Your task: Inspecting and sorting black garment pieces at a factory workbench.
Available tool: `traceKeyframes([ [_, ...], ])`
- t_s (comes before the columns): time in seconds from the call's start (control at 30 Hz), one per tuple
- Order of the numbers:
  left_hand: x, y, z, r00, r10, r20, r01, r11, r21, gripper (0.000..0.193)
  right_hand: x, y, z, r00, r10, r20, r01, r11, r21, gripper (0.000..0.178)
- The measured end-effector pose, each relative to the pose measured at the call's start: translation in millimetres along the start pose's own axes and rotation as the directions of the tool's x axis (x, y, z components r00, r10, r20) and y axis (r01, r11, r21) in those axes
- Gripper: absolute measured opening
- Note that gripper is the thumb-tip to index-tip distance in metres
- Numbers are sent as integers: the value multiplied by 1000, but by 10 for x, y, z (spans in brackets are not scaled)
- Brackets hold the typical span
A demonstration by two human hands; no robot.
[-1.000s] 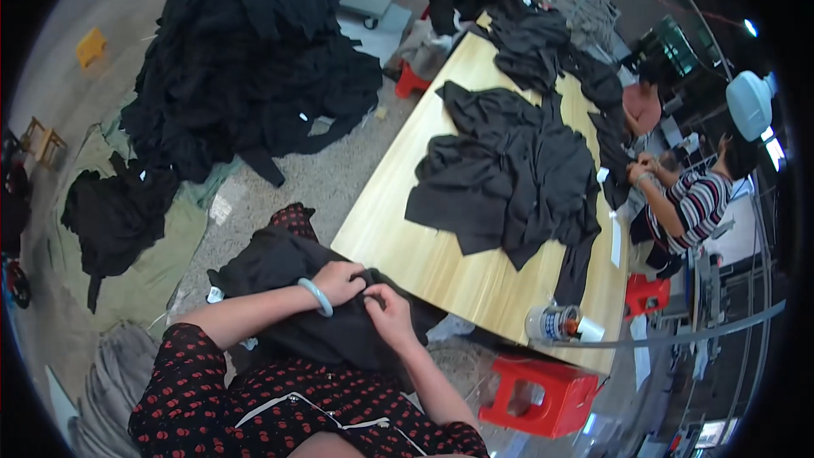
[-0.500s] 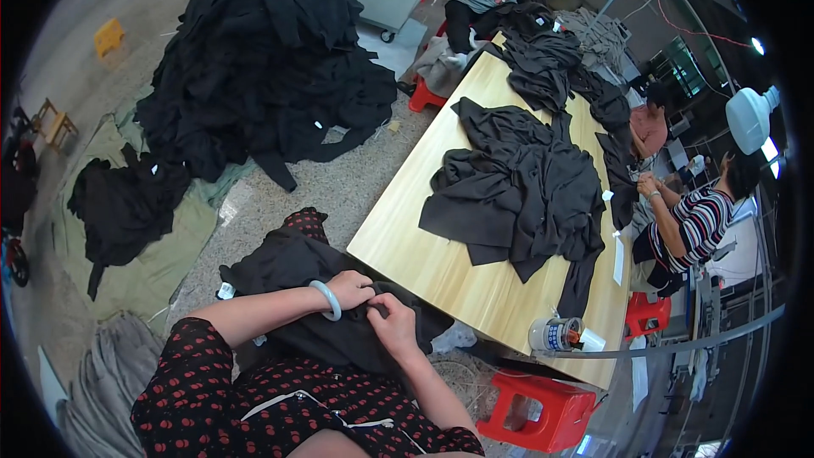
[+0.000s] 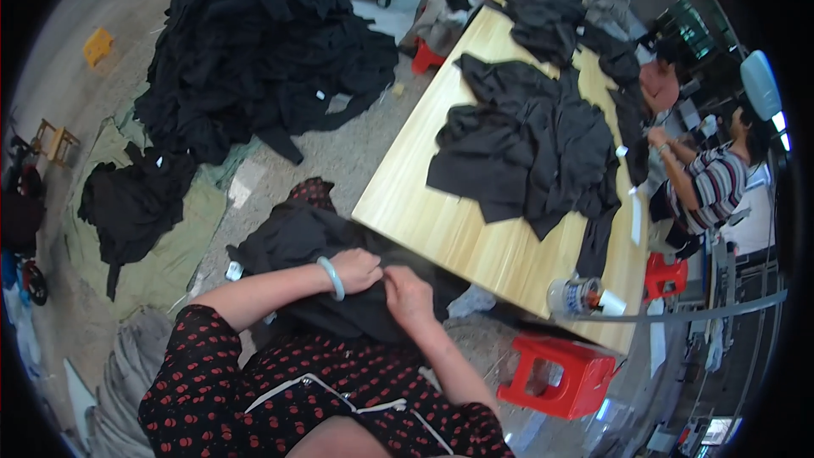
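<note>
A black garment (image 3: 314, 309) lies bunched over my lap, with a small white tag (image 3: 234, 270) at its left edge. My left hand (image 3: 356, 270), with a pale bangle (image 3: 332, 278) on the wrist, pinches the cloth near the table corner. Close beside it, my right hand (image 3: 409, 295) is closed on the same garment, its fingertips almost touching the left ones. Whatever lies between the fingertips is too small to make out.
A pale wooden table (image 3: 407, 195) holds black garments (image 3: 530, 153) and a clear jar (image 3: 570, 297). A red stool (image 3: 560, 377) stands at my right. Large black garment pile (image 3: 263, 59) on the floor ahead left; a smaller heap (image 3: 136, 203) on green cloth. Another person (image 3: 712, 191) sits across the table.
The whole view has tilted, so the table and piles appear higher. My right hand has turned slightly, its fingers straighter; both hands stay close together on the garment.
</note>
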State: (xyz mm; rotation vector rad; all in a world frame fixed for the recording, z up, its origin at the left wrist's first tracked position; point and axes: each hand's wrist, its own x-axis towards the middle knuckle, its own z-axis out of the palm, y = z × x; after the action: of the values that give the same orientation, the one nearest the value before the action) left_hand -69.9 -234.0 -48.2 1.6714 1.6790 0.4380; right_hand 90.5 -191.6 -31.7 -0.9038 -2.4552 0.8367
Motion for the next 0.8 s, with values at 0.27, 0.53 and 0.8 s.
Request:
traceKeyframes([
  [0.27,-73,39,-14,997,71,-18,-70,997,45,30,-27,109,66,1000,-1,-23,3,994,108,10],
  [0.53,-89,89,-26,981,157,-113,-150,986,69,21,6,58,110,998,64,24,-64,998,-10,6],
  [0.8,-133,35,51,992,26,-127,-12,994,109,16,9,-24,120,999,45,22,-44,999,-32,5],
])
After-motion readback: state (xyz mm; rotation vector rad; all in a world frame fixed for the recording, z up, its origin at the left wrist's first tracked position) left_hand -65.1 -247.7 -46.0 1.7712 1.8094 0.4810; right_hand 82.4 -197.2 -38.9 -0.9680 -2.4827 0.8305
